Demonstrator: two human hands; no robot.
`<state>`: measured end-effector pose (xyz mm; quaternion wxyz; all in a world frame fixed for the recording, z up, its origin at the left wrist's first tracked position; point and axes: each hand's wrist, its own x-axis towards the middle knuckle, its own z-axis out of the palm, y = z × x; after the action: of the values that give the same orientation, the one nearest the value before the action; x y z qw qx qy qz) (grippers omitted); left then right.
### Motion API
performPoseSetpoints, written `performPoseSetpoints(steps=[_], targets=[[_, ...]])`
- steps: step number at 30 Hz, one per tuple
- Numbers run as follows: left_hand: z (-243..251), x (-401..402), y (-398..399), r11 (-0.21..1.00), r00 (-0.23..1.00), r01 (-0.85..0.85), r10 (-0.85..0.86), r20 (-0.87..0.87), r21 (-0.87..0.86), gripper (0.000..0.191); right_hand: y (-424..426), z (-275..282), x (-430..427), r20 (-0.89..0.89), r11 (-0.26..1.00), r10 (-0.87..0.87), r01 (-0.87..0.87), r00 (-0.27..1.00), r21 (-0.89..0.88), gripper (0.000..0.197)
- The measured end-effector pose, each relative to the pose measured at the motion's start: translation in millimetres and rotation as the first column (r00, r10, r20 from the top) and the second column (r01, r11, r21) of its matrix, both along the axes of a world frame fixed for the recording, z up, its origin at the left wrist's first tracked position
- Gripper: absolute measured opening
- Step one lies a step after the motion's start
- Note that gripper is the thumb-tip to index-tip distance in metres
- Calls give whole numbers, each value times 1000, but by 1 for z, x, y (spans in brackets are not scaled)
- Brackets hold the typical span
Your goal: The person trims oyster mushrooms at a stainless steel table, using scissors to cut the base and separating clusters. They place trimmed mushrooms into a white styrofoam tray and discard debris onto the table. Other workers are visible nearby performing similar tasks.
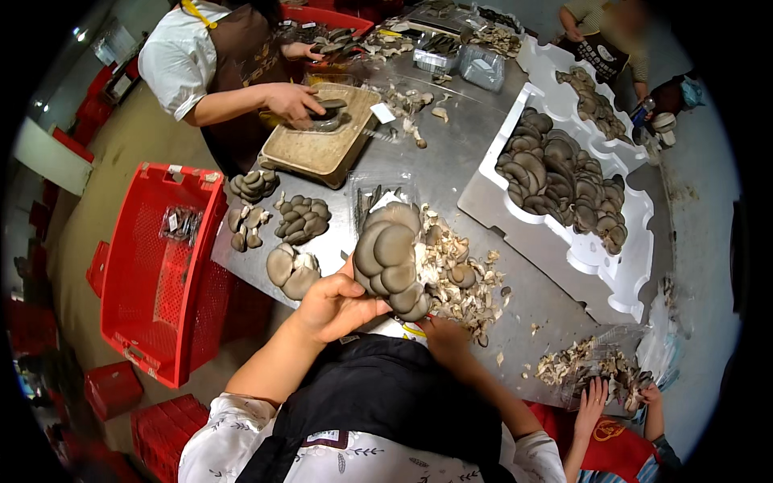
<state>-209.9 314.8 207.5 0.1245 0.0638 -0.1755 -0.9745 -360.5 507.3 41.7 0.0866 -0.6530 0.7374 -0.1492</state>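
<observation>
My left hand (338, 305) grips a large cluster of grey oyster mushrooms (389, 259) from its left side, caps facing up, above the table's near edge. Close under the cluster's lower right is my right hand (448, 343), closed around a tool with a red and yellow handle (414, 328); the cluster and fingers hide most of it. Beyond the cluster, a clear plastic punnet (386, 181) holds some mushrooms and a white label. To its right spreads a heap of pale mushroom trimmings (465, 278). Several smaller oyster mushroom clusters (303, 218) lie left of the punnet.
A red plastic crate (208, 211) stands at the table's left edge with a filled pack inside. White foam boxes (519, 99) of oyster mushrooms occupy the right. Opposite, a co-worker's hand (293, 102) holds a punnet on a scale (314, 148). Another co-worker's hands (592, 401) handle mushrooms at lower right.
</observation>
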Motion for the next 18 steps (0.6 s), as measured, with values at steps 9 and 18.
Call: performPoseSetpoints(steps=[9, 18], targets=[[-6, 14, -15, 996, 995, -80, 77, 62, 41, 51, -11, 10, -7, 82, 993, 52, -61, 995, 102, 13], [-20, 15, -27, 991, 997, -46, 53, -50, 128, 45, 30, 91, -38, 770, 925, -378, 242, 514, 293, 32]])
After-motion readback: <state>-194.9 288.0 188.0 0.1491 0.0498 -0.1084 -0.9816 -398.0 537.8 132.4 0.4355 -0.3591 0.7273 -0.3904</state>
